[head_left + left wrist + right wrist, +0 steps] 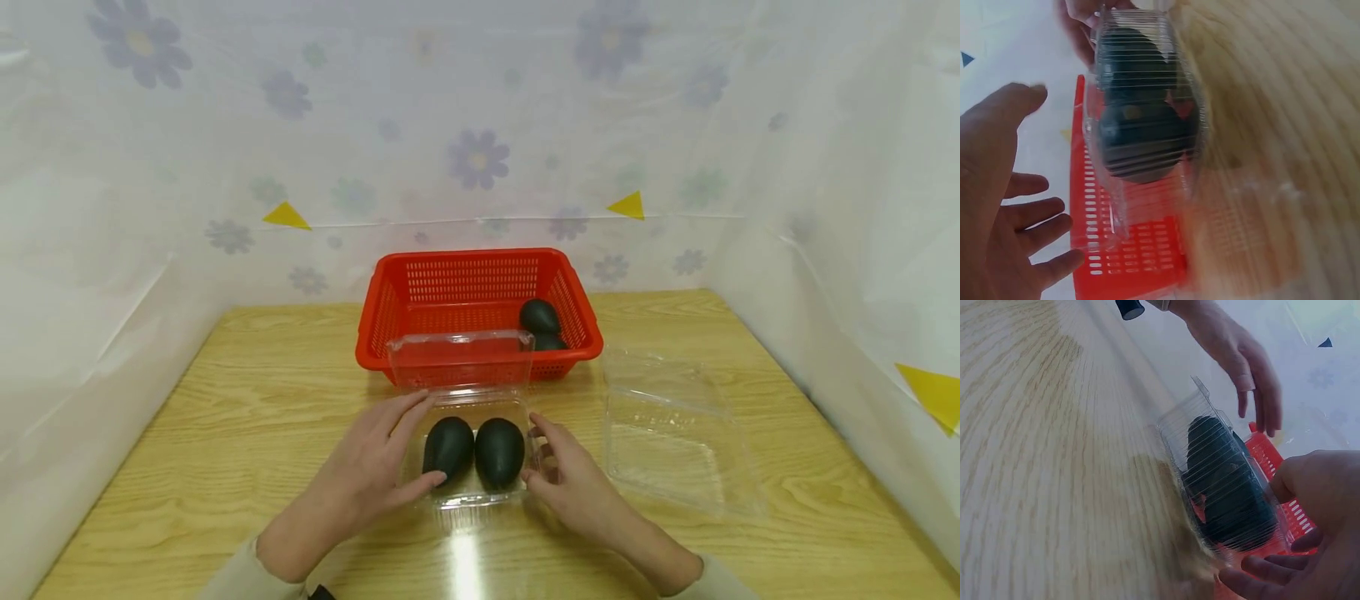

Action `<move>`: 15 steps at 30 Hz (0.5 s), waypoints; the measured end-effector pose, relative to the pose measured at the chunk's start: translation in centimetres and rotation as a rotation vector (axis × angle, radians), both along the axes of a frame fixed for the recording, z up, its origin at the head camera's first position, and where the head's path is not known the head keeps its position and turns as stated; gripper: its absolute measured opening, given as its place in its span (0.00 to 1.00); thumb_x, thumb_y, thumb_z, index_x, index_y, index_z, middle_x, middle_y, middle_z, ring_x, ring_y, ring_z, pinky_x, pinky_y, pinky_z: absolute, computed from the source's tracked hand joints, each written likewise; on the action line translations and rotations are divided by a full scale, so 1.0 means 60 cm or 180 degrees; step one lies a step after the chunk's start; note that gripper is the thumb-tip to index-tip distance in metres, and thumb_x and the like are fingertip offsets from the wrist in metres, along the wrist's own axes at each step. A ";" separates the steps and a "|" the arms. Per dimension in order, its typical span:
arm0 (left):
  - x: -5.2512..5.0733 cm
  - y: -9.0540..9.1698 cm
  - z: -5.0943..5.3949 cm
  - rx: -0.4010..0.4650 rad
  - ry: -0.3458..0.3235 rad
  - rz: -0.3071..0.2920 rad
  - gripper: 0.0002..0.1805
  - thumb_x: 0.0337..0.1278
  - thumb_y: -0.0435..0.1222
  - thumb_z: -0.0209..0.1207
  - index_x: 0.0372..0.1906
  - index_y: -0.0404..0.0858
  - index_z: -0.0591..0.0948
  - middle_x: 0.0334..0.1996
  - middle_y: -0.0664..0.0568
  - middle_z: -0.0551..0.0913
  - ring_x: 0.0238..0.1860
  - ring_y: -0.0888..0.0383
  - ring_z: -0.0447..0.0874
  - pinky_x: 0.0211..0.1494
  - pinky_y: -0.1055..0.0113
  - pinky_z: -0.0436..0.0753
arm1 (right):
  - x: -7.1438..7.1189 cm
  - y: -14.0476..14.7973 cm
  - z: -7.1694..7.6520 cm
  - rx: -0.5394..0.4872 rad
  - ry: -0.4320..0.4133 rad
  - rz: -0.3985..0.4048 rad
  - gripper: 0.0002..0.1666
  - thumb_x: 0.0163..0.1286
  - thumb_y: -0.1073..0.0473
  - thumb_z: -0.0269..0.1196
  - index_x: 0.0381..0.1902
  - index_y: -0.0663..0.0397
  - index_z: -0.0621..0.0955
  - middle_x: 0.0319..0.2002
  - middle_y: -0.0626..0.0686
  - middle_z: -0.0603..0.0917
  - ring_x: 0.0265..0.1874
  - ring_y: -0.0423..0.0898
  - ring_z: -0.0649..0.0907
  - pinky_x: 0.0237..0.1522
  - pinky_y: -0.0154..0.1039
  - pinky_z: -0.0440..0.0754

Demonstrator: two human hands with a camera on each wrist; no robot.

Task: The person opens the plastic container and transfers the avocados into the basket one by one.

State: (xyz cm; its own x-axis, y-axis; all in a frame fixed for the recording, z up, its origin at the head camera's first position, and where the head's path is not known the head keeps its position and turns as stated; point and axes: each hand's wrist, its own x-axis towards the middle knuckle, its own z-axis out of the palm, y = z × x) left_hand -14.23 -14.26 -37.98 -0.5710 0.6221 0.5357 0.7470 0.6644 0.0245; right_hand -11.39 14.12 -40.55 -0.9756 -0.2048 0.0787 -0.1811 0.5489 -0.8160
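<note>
A clear plastic clamshell box (465, 502) lies on the table with its lid (461, 362) raised towards the basket. Side by side in it are two dark green, avocado-like fruits (448, 448) (500, 452). The left hand (367, 462) is over the box's left side, fingers spread, thumb near the left fruit; in the left wrist view that hand (1010, 181) looks clear of the box. At the right side is the right hand (573, 483), fingers loosely bent by the wall; whether it touches the box I cannot tell.
Behind the box stands a red perforated basket (472, 321) with two more dark fruits (538, 317) at its right end. Another clear clamshell (663, 442) stands open on the right of the wooden table (255, 400). White flowered sheeting (420, 108) surrounds the table's back and sides.
</note>
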 end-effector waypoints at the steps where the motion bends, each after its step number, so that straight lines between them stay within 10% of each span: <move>1: 0.001 -0.001 -0.003 -0.0077 -0.0120 0.0045 0.50 0.50 0.60 0.67 0.71 0.34 0.67 0.68 0.43 0.71 0.66 0.47 0.72 0.66 0.49 0.77 | 0.001 -0.001 0.000 0.0063 0.0034 -0.0027 0.45 0.62 0.65 0.67 0.75 0.58 0.62 0.61 0.57 0.74 0.49 0.47 0.78 0.47 0.36 0.82; 8: 0.004 -0.007 -0.016 -0.0364 -0.0919 0.0255 0.61 0.45 0.68 0.65 0.78 0.38 0.57 0.76 0.46 0.60 0.74 0.46 0.64 0.72 0.46 0.71 | 0.003 -0.005 0.013 0.0901 0.0823 -0.0032 0.41 0.57 0.62 0.72 0.69 0.57 0.71 0.65 0.57 0.71 0.64 0.55 0.73 0.64 0.54 0.76; 15: -0.001 -0.008 -0.019 -0.0403 -0.1099 0.0317 0.60 0.46 0.73 0.59 0.77 0.38 0.59 0.76 0.45 0.61 0.74 0.47 0.64 0.72 0.48 0.71 | -0.021 -0.006 0.037 0.1513 0.1602 0.0772 0.27 0.57 0.63 0.72 0.56 0.56 0.81 0.57 0.55 0.79 0.57 0.51 0.79 0.59 0.48 0.81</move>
